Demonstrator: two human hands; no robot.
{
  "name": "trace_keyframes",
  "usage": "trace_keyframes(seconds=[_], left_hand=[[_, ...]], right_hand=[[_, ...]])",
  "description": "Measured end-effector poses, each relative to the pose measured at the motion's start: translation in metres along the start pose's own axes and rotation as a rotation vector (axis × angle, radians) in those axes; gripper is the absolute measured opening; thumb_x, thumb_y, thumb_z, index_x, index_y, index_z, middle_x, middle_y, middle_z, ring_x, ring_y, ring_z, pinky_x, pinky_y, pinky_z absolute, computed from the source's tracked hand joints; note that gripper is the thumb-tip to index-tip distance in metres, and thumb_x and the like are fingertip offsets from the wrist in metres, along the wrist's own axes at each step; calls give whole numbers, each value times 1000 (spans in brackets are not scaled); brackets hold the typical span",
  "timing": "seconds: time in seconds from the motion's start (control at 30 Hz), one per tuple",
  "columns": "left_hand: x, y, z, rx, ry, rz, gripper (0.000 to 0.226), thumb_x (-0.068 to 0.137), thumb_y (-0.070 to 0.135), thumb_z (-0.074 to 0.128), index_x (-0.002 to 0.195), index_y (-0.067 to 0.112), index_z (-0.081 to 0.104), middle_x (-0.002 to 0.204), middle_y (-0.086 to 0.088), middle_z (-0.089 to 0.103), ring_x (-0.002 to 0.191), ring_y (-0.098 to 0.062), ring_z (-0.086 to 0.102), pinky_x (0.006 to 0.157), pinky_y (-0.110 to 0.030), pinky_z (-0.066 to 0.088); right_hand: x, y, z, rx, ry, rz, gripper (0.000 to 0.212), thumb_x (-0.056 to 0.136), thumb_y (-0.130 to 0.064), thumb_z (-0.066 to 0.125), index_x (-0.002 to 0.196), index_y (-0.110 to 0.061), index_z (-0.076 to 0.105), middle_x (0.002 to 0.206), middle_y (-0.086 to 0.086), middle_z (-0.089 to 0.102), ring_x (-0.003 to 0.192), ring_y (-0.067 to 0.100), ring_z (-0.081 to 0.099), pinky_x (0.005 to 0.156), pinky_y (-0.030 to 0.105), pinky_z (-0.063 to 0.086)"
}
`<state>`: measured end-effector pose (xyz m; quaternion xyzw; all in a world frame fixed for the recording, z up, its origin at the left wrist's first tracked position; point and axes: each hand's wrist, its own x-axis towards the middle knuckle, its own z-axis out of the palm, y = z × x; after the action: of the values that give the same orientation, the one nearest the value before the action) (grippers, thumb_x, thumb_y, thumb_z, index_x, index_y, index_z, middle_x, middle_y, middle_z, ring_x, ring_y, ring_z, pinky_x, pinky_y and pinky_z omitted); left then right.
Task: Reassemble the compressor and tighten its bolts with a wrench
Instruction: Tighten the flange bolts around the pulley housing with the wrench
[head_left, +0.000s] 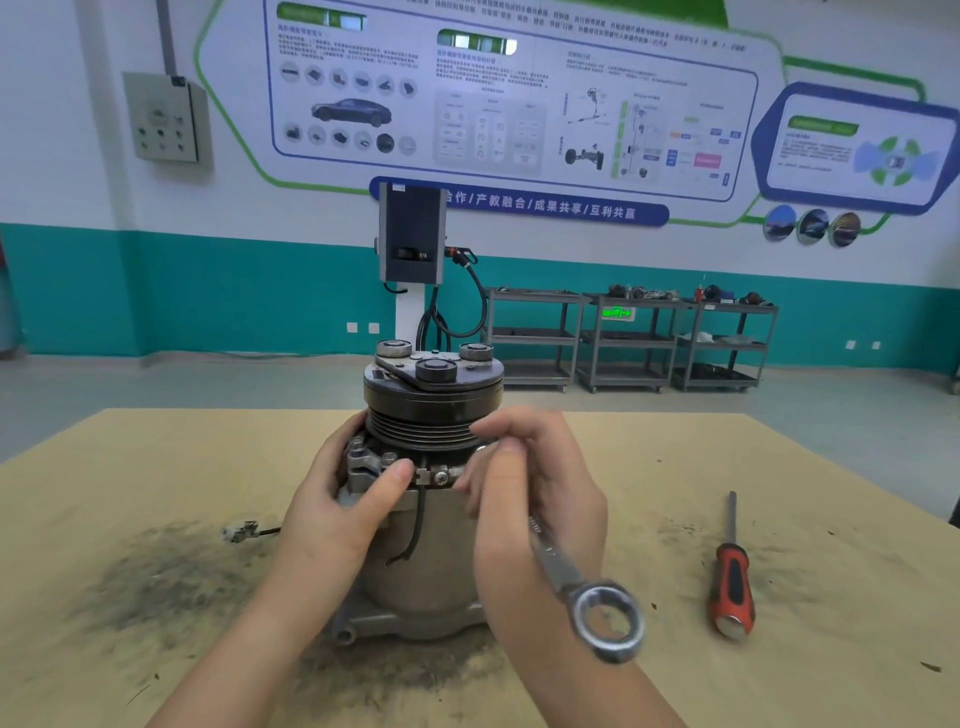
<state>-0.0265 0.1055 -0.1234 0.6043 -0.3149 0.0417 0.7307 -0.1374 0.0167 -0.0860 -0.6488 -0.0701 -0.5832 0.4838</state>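
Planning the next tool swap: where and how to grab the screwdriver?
Grip the screwdriver by its red-and-black handle, the thick end nearest the person. Come from above with the right hand; it lies flat on the table with bare tabletop around it.

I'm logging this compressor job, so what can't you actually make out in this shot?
Head view only:
- Working end of the wrench: hidden behind the right hand.
- Whether it sits on a bolt: cannot tell.
- Compressor left side: covered by the left hand.
- Right fingers: motion-blurred.
- Wall poster text: too small.
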Motion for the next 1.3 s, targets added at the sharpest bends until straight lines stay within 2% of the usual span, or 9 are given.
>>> trace_keyframes(seconds=[0.07, 0.17, 0.4, 0.63, 0.8, 0.9, 1.03, 1.17, 1.3], left_hand=[[0, 0, -1, 7, -3, 5, 54, 65, 54, 70, 117, 47, 57, 115, 23, 68, 108, 3, 62, 91, -23, 47], [0, 0, -1, 30, -10, 9, 50, 69, 53, 70, 116, 49, 56, 113, 31, 66, 107, 10, 60, 82, -9, 47], [1, 1, -2, 42, -15, 16, 47, 72, 57, 71, 115, 52, 54, 111, 39, 62, 106, 17, 56, 74, 1, 44], [0, 3, -1, 27, -26, 12, 47, 69, 52, 63, 115, 49, 55, 109, 37, 64, 103, 15, 59, 74, 0, 45], [0, 4, -1, 28, -20, 4, 45, 70, 51, 66, 114, 51, 54, 107, 36, 65, 102, 14, 60, 73, -1, 46], [0, 4, -1, 31, -32, -9, 44, 70, 57, 79, 108, 60, 57, 109, 33, 66, 102, 12, 61, 76, -6, 48], [2, 2, -2, 46, -38, -18, 44, 59, 64, 66, 101, 72, 55, 110, 33, 66, 103, 12, 61, 74, -5, 48], [2, 0, -3, 59, -46, -23, 46, 59, 67, 65, 103, 72, 53, 110, 33, 65, 103, 11, 61, 79, -11, 46], [2, 0, -3, 71, -41, -27, 47, 59, 67, 65, 104, 72, 52, 111, 34, 64, 104, 13, 60, 81, -12, 45]], right_hand=[[3, -5, -2, -1, 4, 1, 16, 90, -29, 43, 91, -29, 59, 56, -5, 58, 52, 11, 60, 52, 29, 51], [18, -9, -16, 230, 68, 50, 18, 93, -13, 42, 90, -20, 58, 49, -2, 55, 51, 14, 61, 52, 28, 52], [39, 5, -33, 604, 154, 419, 27, 98, 2, 32, 92, -9, 55, 43, 5, 43, 46, 22, 57, 44, 27, 45], [43, 11, -36, 644, 75, 477, 27, 98, 2, 30, 93, -6, 55, 43, 4, 41, 46, 21, 56, 45, 25, 44], [57, 20, -37, 766, 63, 633, 29, 96, -1, 27, 98, -6, 56, 42, 1, 34, 38, 16, 44, 39, 22, 39], [73, 27, -34, 803, 10, 745, 30, 97, -6, 28, 102, -8, 57, 40, -3, 28, 34, 11, 33, 35, 19, 29], [80, 32, -33, 891, -45, 890, 28, 97, -7, 29, 97, -8, 57, 38, -5, 26, 31, 7, 28, 30, 17, 23], [63, 28, -36, 854, 88, 794, 26, 96, -3, 28, 92, -8, 53, 40, -3, 25, 35, 10, 30, 34, 19, 27], [31, 12, -33, 511, 145, 435, 32, 97, 6, 24, 86, -6, 52, 41, 3, 38, 44, 19, 48, 49, 25, 47]])
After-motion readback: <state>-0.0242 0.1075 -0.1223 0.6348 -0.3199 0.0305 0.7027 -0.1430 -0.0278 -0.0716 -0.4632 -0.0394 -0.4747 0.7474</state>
